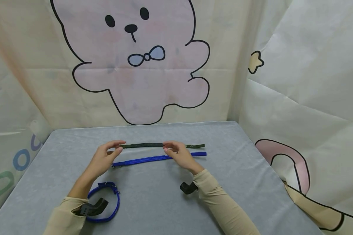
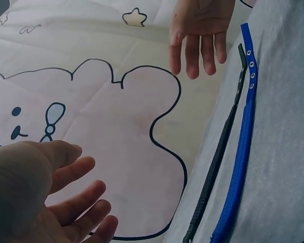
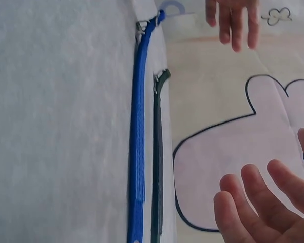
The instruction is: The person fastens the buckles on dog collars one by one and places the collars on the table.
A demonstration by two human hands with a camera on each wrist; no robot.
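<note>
In the head view, the bench [image 1: 153, 202] carries a green strap [image 1: 144, 145] and, just in front of it, a blue strap [image 1: 144, 160], both extended from left to right. The left hand [image 1: 104, 159] is positioned at the left end of the green strap; the right hand [image 1: 179, 154] overlaps the right-hand portion of both straps. A blue collar [image 1: 118, 199], fastened into a loop, lies nearer the person, partly covered by the left forearm and its black bracket [image 1: 95, 208]. A second bracket [image 1: 188, 188] is located at the right wrist. In the left wrist view, the left hand has its fingers spread and relaxed, holding nothing, well apart from the straps; metal-ringed holes [image 2: 252, 64] line one end of the blue strap. In the right wrist view, the right hand likewise has loosely extended fingers and grips nothing. The straps lie side by side, with a metal buckle [image 3: 141, 26] at the far end of the blue one.
</note>
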